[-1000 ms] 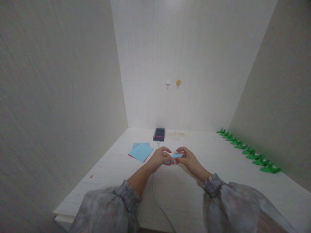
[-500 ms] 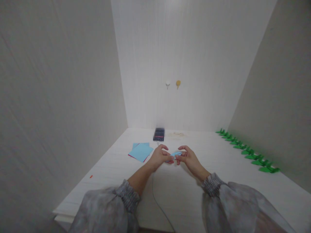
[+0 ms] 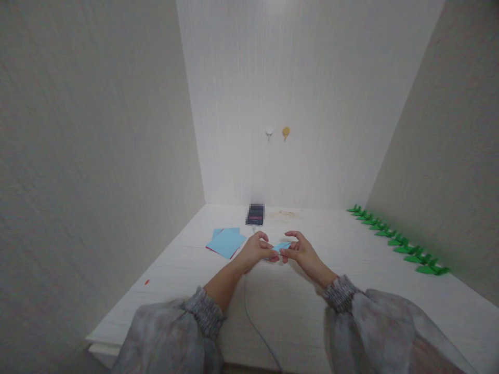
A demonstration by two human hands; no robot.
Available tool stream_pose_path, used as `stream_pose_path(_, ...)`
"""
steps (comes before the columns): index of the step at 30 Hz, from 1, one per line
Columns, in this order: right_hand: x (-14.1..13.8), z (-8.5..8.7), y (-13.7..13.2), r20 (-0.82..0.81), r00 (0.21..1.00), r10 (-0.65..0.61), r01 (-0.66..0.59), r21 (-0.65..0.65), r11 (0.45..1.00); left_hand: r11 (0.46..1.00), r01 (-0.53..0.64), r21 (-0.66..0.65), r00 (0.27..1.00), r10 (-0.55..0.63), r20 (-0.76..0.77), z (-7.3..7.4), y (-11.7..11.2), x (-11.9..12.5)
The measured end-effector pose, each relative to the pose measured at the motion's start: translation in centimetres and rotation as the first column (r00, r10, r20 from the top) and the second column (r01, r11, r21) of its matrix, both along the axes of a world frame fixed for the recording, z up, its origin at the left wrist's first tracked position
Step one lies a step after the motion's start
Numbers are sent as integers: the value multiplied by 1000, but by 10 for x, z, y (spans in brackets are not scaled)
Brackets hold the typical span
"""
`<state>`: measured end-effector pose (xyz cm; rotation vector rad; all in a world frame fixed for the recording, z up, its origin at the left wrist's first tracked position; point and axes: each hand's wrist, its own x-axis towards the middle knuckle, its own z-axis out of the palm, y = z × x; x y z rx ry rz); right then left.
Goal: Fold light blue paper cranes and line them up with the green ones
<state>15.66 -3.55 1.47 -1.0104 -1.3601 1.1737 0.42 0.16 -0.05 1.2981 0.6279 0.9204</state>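
Note:
A small folded piece of light blue paper point(image 3: 281, 246) is pinched between both my hands just above the white table point(image 3: 351, 270). My left hand point(image 3: 255, 250) grips its left end with closed fingers. My right hand point(image 3: 302, 252) pinches the right end, thumb against fingertips. Both wrists come out of grey patterned sleeves. Much of the paper is hidden behind my fingers.
A stack of light blue square sheets point(image 3: 226, 242) lies to the left. A dark small device point(image 3: 255, 214) stands at the back, with a cable point(image 3: 253, 317) running toward me. A row of several green folded paper figures point(image 3: 397, 240) lines the right wall. Two hooks point(image 3: 277, 133) hang on the back wall.
Both hands have lifted slightly and drawn closer together; the blue paper looks smaller and more tightly folded between the fingers.

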Motion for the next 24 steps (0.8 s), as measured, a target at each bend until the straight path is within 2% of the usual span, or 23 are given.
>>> stream_pose_path(14, 5, -2, 4, 21, 1000, -6, 6, 2, 1000, 994, 109, 2, 993, -109, -52, -1, 0, -3)
stream_pose_path(24, 7, -5, 5, 15, 1000, 0, 0, 6, 1000, 996, 90, -18, 995, -91, -28, -5, 1, -3)
